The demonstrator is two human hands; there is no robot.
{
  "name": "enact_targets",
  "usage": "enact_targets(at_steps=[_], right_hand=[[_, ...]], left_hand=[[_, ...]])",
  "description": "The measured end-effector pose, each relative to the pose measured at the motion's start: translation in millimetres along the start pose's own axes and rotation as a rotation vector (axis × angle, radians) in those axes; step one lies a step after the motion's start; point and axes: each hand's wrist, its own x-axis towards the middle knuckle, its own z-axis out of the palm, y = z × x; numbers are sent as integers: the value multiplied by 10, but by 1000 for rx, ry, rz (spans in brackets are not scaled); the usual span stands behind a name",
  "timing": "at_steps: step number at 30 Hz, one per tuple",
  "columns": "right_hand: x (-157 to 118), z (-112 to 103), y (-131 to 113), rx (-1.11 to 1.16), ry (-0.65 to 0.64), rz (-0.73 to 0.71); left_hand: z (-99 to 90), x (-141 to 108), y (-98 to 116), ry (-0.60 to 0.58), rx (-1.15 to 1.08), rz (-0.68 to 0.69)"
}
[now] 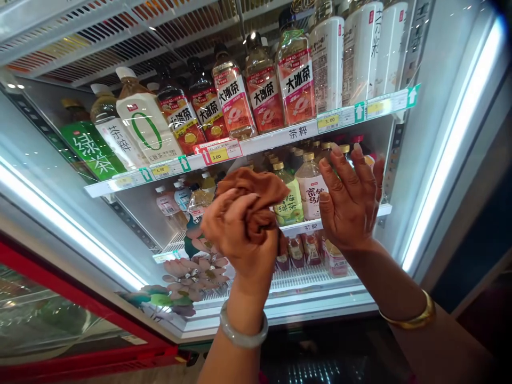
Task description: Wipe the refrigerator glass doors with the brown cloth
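My left hand point(236, 229), with a pale bangle at the wrist, is closed around a crumpled brown cloth point(260, 194). Part of the cloth sticks out above the fingers and to their right. To its right, my right hand point(352, 200) is raised with fingers stretched out and nothing in it; a gold bangle circles that forearm. Both hands are in front of a lit drinks fridge, seemingly at its glass door, which carries a flower decal point(196, 277). Whether the right palm touches the glass, I cannot tell.
Behind the hands, the upper shelf edge point(272, 140) with price tags carries several tea bottles point(298, 80). Lower shelves hold more bottles point(310, 186), partly hidden by my hands. Lit strips point(456, 138) run along both sides. A red-framed case point(152, 346) is at lower left.
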Motion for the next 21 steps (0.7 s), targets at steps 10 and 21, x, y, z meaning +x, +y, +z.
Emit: enact_targets(at_steps=[10, 21], right_hand=[[-13, 0, 2, -31, -12, 7], [19, -37, -27, 6, -17, 13]], left_hand=[[241, -589, 213, -117, -18, 180], [-66, 48, -109, 79, 26, -81]])
